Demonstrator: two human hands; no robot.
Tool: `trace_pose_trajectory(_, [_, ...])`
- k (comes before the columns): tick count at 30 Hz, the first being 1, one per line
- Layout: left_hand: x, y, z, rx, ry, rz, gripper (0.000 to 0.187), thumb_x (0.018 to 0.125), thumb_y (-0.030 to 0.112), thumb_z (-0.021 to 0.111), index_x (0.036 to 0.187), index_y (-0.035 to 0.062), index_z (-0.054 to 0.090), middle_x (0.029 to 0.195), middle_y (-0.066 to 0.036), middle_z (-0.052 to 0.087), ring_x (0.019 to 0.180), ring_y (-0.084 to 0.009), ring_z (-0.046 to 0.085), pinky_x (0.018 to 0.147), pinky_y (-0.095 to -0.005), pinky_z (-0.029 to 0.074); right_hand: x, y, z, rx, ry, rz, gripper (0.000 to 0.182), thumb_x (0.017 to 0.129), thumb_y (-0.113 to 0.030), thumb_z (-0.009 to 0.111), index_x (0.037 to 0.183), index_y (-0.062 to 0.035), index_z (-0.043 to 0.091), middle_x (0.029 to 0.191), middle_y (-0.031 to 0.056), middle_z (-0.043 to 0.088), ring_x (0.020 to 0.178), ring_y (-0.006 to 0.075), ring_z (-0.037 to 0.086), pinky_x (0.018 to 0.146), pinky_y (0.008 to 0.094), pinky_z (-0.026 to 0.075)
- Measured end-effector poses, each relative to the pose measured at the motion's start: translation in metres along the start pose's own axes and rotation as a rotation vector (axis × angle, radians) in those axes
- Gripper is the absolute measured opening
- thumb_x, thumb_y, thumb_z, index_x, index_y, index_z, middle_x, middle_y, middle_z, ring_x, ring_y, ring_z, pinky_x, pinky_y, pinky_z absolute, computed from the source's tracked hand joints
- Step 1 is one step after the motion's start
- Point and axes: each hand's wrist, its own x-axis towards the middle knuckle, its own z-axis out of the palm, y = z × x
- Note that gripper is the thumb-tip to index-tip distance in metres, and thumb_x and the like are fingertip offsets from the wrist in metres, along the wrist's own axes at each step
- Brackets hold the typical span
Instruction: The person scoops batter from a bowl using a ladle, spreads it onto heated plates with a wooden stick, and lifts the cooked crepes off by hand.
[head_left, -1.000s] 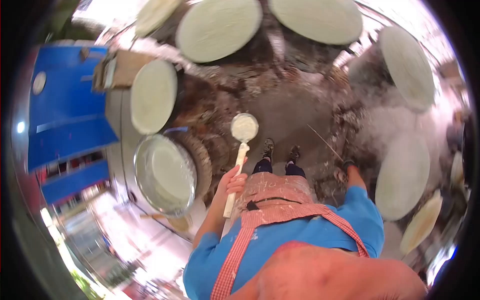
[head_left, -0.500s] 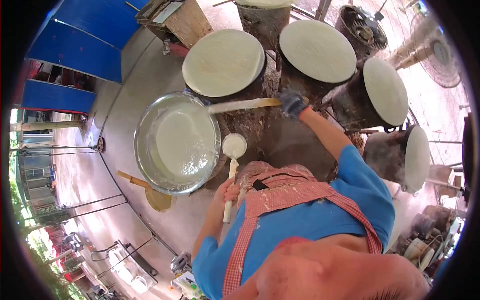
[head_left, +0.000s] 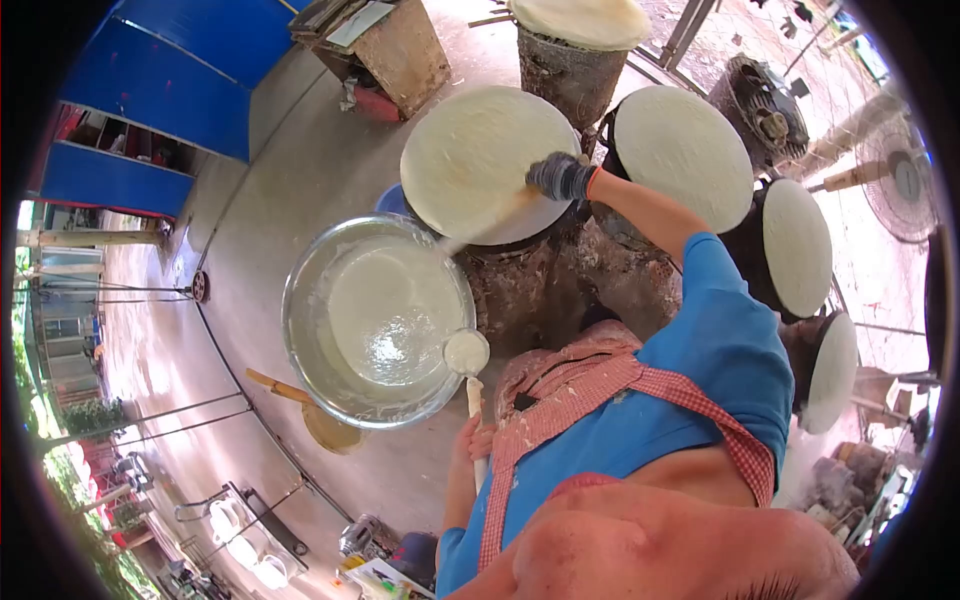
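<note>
My left hand (head_left: 478,440) is closed around the pale handle of a ladle (head_left: 466,353). The ladle's bowl, coated or filled with white batter, is at the right rim of a wide metal basin (head_left: 300,375). White batter (head_left: 385,300) lies inside the basin. My right hand (head_left: 562,177), in a dark grey glove, grips a long wooden paddle (head_left: 508,222) over the front right part of a round, batter-covered griddle (head_left: 480,150). The paddle is blurred, and its whitish end reaches the basin's upper right rim.
More round white-covered griddles (head_left: 685,150) on drum stoves curve away to the right, one (head_left: 797,250) farther round. Another drum (head_left: 570,80) stands at the back. A wooden-handled scoop (head_left: 330,428) lies on the floor left of the basin. Blue cabinets (head_left: 170,90) stand at upper left.
My right hand has moved left and slightly up with the paddle, from beside the stoves to over the griddle. The ladle's bowl has moved to the basin's rim. The whole view has shifted.
</note>
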Motion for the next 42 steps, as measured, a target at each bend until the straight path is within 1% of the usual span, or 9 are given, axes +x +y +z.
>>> trace_pose_trajectory(7, [0.078, -0.034, 0.031, -0.076, -0.076, 0.167, 0.028, 0.090, 0.023, 0.037, 0.116, 0.0239, 0.048, 0.053, 0.001, 0.029, 0.038, -0.0062, 0.028, 0.032, -0.0201, 0.027, 0.061, 0.164, -0.061, 0.272, 0.424, 0.352, 0.028, 0.079, -0.032, 0.049, 0.085, -0.0056, 0.056, 0.080, 0.0184, 0.058, 0.074, 0.0371, 0.055, 0.065, 0.0416, 0.045])
trace_pose_trajectory(16, [0.150, -0.054, 0.054, 0.011, 0.119, 0.517, 0.032, 0.091, 0.025, 0.035, 0.121, 0.0200, 0.043, 0.054, 0.001, 0.030, 0.037, -0.0066, 0.028, 0.033, -0.0202, 0.029, 0.037, 0.425, -0.123, 0.938, 0.903, 0.918, 0.013, 0.076, -0.018, 0.054, 0.065, -0.0093, 0.055, 0.053, 0.0016, 0.050, 0.048, 0.0138, 0.045, 0.044, 0.0285, 0.037])
trace_pose_trajectory(22, [0.173, -0.072, 0.104, -0.118, -0.056, 0.463, 0.032, 0.091, 0.024, 0.035, 0.121, 0.0187, 0.043, 0.055, 0.001, 0.030, 0.036, -0.0068, 0.028, 0.033, -0.0202, 0.029, -0.040, 0.495, -0.044, 0.863, 0.931, 1.472, 0.015, 0.067, -0.014, 0.056, 0.058, -0.0016, 0.055, 0.047, 0.0104, 0.052, 0.040, 0.0203, 0.052, 0.040, 0.0327, 0.041])
trace_pose_trajectory(26, [0.186, -0.083, 0.125, -0.178, -0.134, 0.488, 0.032, 0.091, 0.024, 0.035, 0.121, 0.0178, 0.042, 0.055, 0.001, 0.031, 0.036, -0.0069, 0.028, 0.033, -0.0202, 0.030, -0.046, 0.514, 0.061, 1.439, 1.543, 1.771, 0.018, 0.070, -0.010, 0.051, 0.085, 0.0005, 0.054, 0.067, 0.0186, 0.058, 0.050, 0.0260, 0.058, 0.040, 0.0358, 0.043])
trace_pose_trajectory(31, [0.197, -0.098, 0.148, -0.201, -0.085, 0.584, 0.033, 0.090, 0.024, 0.036, 0.121, 0.0157, 0.042, 0.055, 0.001, 0.031, 0.036, -0.0072, 0.029, 0.033, -0.0196, 0.030, -0.055, 0.506, 0.072, 1.410, 1.153, 1.882, 0.028, 0.072, -0.023, 0.054, 0.087, 0.0005, 0.057, 0.069, 0.0168, 0.060, 0.055, 0.0245, 0.060, 0.046, 0.0366, 0.045])
trace_pose_trajectory(33, [0.195, -0.092, 0.143, -0.097, -0.055, 0.633, 0.032, 0.090, 0.023, 0.036, 0.120, 0.0142, 0.043, 0.054, 0.001, 0.031, 0.035, -0.0067, 0.030, 0.032, -0.0192, 0.030, -0.067, 0.515, 0.083, 0.660, 0.681, 1.947, 0.052, 0.069, -0.046, 0.057, 0.090, 0.0019, 0.058, 0.077, 0.0180, 0.061, 0.071, 0.0293, 0.061, 0.060, 0.0411, 0.046])
trace_pose_trajectory(36, [0.193, -0.087, 0.139, 0.193, 0.346, 0.919, 0.034, 0.090, 0.020, 0.036, 0.123, 0.0157, 0.038, 0.052, 0.002, 0.032, 0.035, -0.0052, 0.032, 0.030, -0.0177, 0.030, -0.072, 0.476, 0.058, 0.291, 0.667, 1.727, 0.068, 0.065, -0.064, 0.051, 0.088, 0.0000, 0.060, 0.086, 0.0202, 0.060, 0.083, 0.0356, 0.058, 0.069, 0.0436, 0.044])
trace_pose_trajectory(39, [0.176, -0.063, 0.107, 0.029, -0.105, 0.735, 0.030, 0.091, 0.023, 0.034, 0.118, 0.0125, 0.042, 0.052, 0.001, 0.031, 0.036, -0.0047, 0.030, 0.030, -0.0171, 0.028, -0.046, 0.419, 0.059, 0.361, 0.947, 1.092, 0.046, 0.077, -0.046, 0.050, 0.095, -0.0045, 0.059, 0.069, 0.0138, 0.060, 0.063, 0.0290, 0.057, 0.057, 0.0412, 0.043])
trace_pose_trajectory(42, [0.155, -0.055, 0.097, -0.127, -0.300, 0.765, 0.030, 0.092, 0.026, 0.034, 0.116, 0.0111, 0.043, 0.058, -0.001, 0.033, 0.038, -0.0065, 0.028, 0.030, -0.0194, 0.026, 0.012, 0.310, 0.008, 0.954, 0.231, 0.971, 0.041, 0.080, -0.039, 0.049, 0.102, -0.0057, 0.057, 0.068, 0.0118, 0.058, 0.063, 0.0243, 0.056, 0.059, 0.0357, 0.042])
